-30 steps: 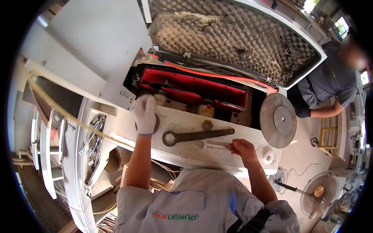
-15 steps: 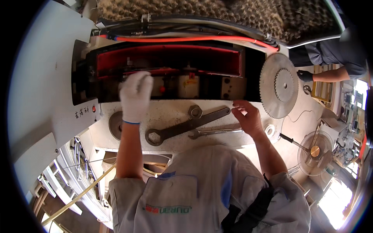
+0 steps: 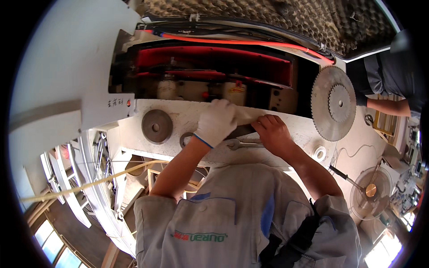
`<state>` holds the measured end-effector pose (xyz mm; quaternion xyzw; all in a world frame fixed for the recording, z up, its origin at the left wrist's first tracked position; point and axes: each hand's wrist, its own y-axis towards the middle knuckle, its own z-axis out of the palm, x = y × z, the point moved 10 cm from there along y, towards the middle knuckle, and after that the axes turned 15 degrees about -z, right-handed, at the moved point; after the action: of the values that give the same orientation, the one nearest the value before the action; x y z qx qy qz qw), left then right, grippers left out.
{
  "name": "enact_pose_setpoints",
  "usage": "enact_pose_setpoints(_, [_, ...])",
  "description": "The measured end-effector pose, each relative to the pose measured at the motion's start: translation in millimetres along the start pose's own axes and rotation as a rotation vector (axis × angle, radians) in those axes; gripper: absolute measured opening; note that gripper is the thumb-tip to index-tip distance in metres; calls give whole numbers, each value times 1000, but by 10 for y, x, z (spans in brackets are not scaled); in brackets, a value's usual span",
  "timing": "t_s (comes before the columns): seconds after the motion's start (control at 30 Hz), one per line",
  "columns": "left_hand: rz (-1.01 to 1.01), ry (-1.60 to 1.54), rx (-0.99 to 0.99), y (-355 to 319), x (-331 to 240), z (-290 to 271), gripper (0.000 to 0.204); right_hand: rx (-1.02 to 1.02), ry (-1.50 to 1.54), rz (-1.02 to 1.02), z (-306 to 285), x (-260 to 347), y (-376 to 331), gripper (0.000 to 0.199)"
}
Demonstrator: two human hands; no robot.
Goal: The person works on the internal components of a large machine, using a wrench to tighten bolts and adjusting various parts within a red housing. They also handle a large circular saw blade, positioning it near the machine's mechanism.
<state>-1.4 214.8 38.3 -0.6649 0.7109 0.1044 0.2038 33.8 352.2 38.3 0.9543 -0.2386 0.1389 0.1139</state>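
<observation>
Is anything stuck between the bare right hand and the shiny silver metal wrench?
Nothing visible stands between the bare right hand and the shiny silver metal wrench: its handle runs to the hand's lower edge. The white-gloved left hand, farther left, hides part of the long dark metal wrench.

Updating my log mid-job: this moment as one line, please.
left hand: white-gloved, overlapping dark wrench | right hand: bare, near its handle | grips: unclear | nearby: grey disc left, toothed blades right
</observation>
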Motion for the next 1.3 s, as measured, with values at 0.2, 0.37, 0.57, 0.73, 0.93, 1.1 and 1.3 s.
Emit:
enact_pose_setpoints(0.2, [-211, -36, -182, -340, 715, -582, 28, 44, -27, -15, 101, -61, 26, 36])
enact_pose_setpoints(0.37, [-238, 52, -163, -530, 1092, -577, 29, 145, -24, -64, 27, -25, 124, 22])
enact_pose_setpoints(0.57, [-209, 39, -112, -686, 1027, -578, 28, 41, 175, 20, -132, 18, -17, 14])
enact_pose_setpoints(0.73, [-279, -237, -73, -822, 1128, -796, 23, -177, 413, 189, -600, -144, -371, 12])
enact_pose_setpoints(0.93, [-307, -285, -306, -639, 1367, -959, 21, -193, 389, 447, -964, -628, -172, 18])
enact_pose_setpoints(1.1, [-345, -272, -419, -253, 1533, -1231, 21, -151, -18, 266, -911, -871, 1040, 18])
enact_pose_setpoints(1.3, [-436, -68, -490, -291, 1936, -1128, 21, 190, -72, 318, -161, -1248, 1951, 14])
